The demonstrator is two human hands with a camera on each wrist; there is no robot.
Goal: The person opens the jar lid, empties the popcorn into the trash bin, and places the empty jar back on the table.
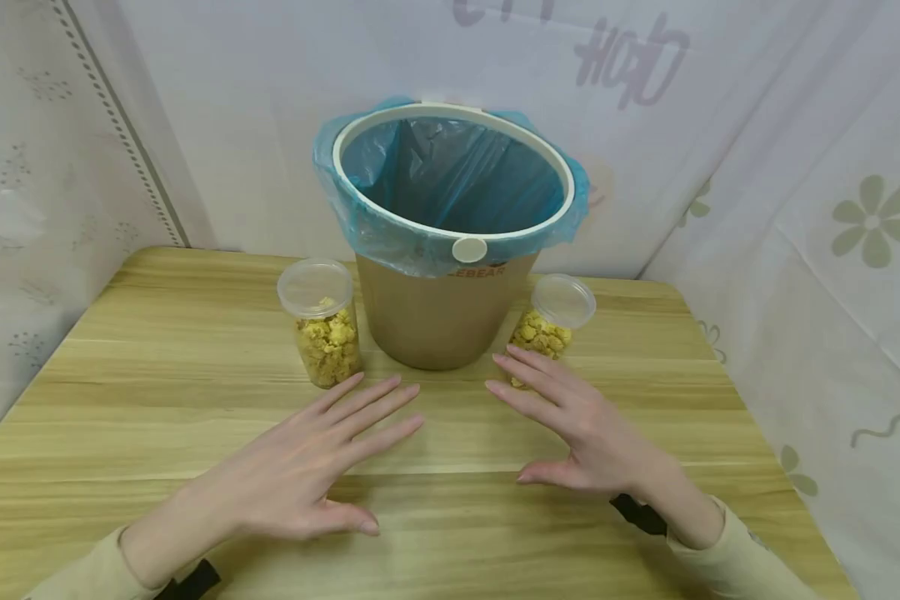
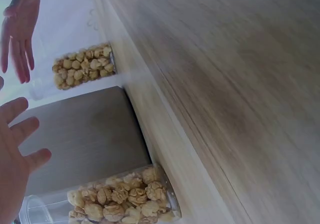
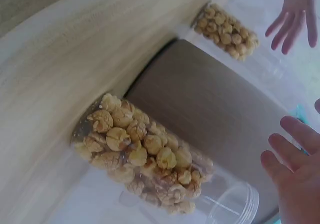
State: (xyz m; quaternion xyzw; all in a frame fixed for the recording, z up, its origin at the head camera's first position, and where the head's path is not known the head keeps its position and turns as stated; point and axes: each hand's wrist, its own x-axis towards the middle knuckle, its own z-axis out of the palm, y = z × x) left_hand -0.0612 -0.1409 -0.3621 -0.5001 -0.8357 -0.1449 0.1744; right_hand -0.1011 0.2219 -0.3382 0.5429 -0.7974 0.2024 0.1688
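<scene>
My left hand point(image 1: 307, 467) is held over the table with its fingers spread, holding nothing. Just beyond its fingertips stands a clear lidded jar of popcorn point(image 1: 328, 346). The right hand point(image 1: 577, 421), also spread and without anything in it, hovers in front of a second popcorn jar point(image 1: 543, 329), hiding its lower part in the head view. Between the jars is a brown trash can point(image 1: 438, 321), lined with a blue plastic bag point(image 1: 390, 242) under a white rim ring point(image 1: 525, 137). Both jars stand upright; the right wrist view shows popcorn point(image 3: 150, 154) filling much of the nearer one.
The wooden table point(image 1: 450, 533) carries the can and jars toward its back edge. Behind it hangs a pale printed cloth point(image 1: 232, 125), with more patterned cloth point(image 1: 832, 292) at the right and left sides.
</scene>
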